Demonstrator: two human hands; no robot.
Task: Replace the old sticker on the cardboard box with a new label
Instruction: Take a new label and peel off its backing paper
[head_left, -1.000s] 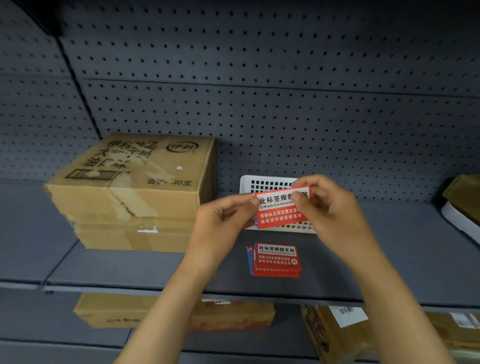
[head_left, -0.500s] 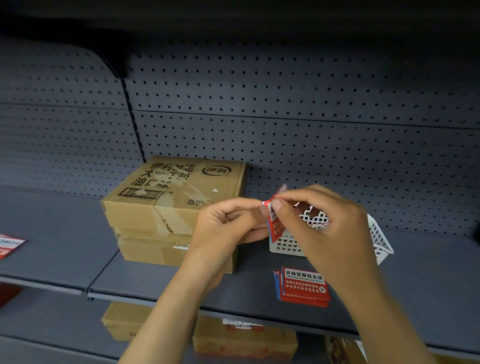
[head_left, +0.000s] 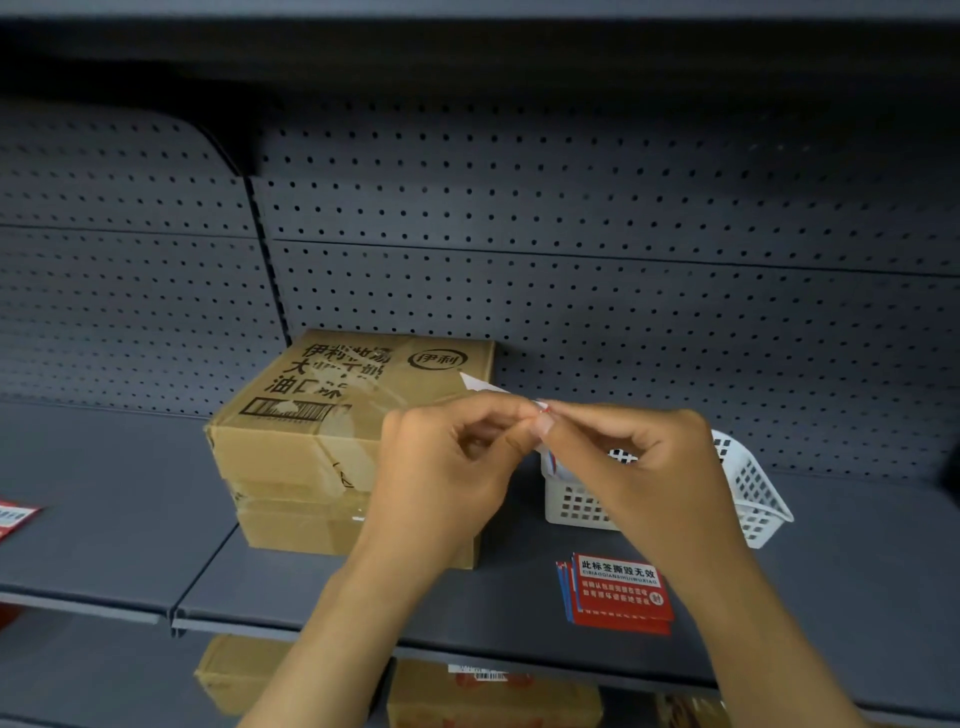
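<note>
A brown cardboard box with black printed characters stands on the grey shelf, on top of a flatter box. In front of its right side, my left hand and my right hand meet, both pinching a red and white label. The label is seen nearly edge-on; its white backing corner sticks up behind my left fingers, and a red and blue bit hangs below my right fingers. A stack of red labels lies on the shelf under my right wrist.
A white perforated plastic basket stands on the shelf behind my right hand. Another red label lies at the far left edge. Cardboard boxes sit on the shelf below. A grey pegboard wall backs the shelf.
The label, held flat and face-on a second ago, is now turned edge-on between my fingertips, with a white corner lifted. The view has shifted left, so box and basket sit further right.
</note>
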